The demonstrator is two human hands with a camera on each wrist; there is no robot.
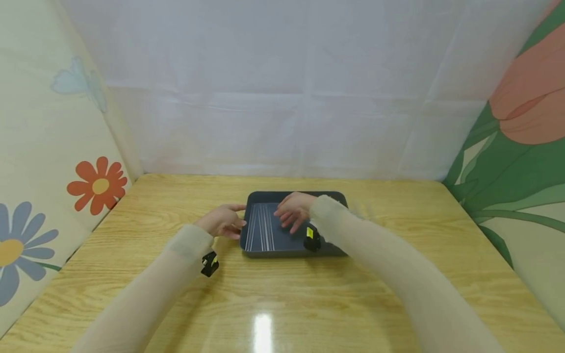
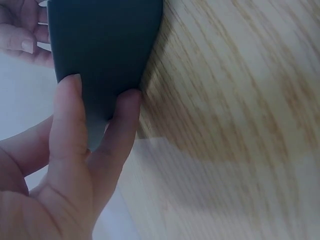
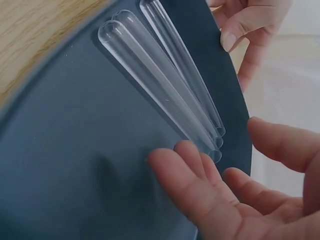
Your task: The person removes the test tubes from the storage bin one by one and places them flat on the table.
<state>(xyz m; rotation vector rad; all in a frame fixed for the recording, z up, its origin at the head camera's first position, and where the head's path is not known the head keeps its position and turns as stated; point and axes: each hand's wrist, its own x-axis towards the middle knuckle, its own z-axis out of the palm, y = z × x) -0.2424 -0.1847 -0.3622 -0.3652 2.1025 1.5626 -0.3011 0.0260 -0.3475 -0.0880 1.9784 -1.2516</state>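
On the table sits a dark blue tray (image 1: pixel 282 254) with a low raised rim. Three clear test tubes (image 3: pixel 162 90) lie side by side along its left part, with rounded ends towards the near side; in the head view the tubes (image 1: pixel 264 228) look like pale streaks. My left hand (image 1: pixel 222 221) is at the tray's left wall. In the left wrist view its extended fingertips (image 2: pixel 131 97) touch the outer side. Over the middle of the tray hovers my right hand (image 1: pixel 296 208), holding nothing. Its fingers (image 3: pixel 172 175) are loosely bent, close to the tubes' far ends.
The wood-grain table (image 1: pixel 176 304) extends around the tray on all sides. A white cloth backdrop (image 1: pixel 282 122) rises behind its far edge. Flower-patterned panels stand on the left (image 1: pixel 39 147) and right (image 1: pixel 521 196). Each wrist carries a small black camera.
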